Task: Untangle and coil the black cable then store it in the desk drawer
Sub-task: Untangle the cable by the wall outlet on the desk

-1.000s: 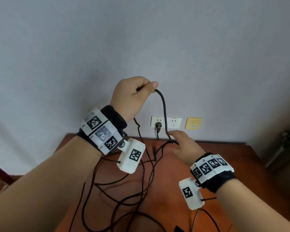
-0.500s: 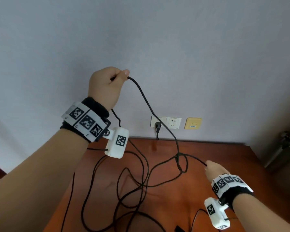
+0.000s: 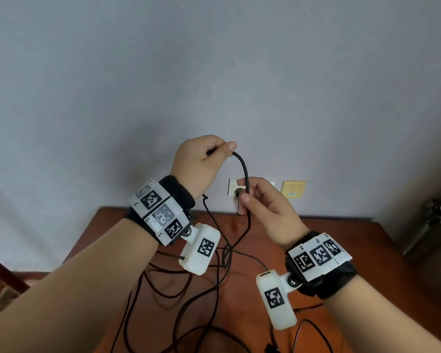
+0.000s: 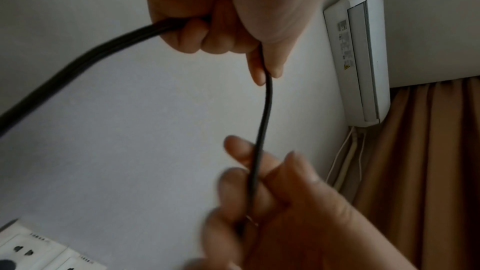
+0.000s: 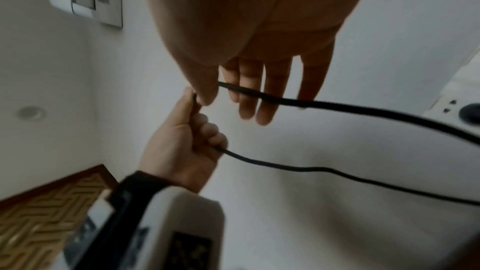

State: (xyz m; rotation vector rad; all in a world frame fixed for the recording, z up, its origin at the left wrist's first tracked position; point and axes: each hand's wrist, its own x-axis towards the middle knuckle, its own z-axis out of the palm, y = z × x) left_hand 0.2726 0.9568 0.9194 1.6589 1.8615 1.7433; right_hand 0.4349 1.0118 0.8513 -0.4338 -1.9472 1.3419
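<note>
The black cable (image 3: 245,171) arcs out of my raised left hand (image 3: 219,151), which grips it in a fist with the thumb on top. Just below and to the right, my right hand (image 3: 252,197) pinches the same strand between thumb and fingers. From there the cable drops to the brown desk (image 3: 341,250), where its loops (image 3: 176,289) lie tangled. The left wrist view shows the cable (image 4: 262,130) running from the left hand (image 4: 233,17) down into the blurred right hand (image 4: 280,202). In the right wrist view the cable (image 5: 337,106) crosses the right hand's fingers (image 5: 249,89); the left hand (image 5: 182,141) sits below.
White wall sockets (image 3: 233,187) with a dark plug (image 3: 239,193) in one sit behind the hands, beside a yellow plate (image 3: 293,189). A wall air conditioner (image 4: 363,59) and brown curtain (image 4: 428,171) show to the right. No drawer is visible.
My left hand came down and to the right with the cable. My right hand left the desk's right side and rose to take the strand just under the left hand.
</note>
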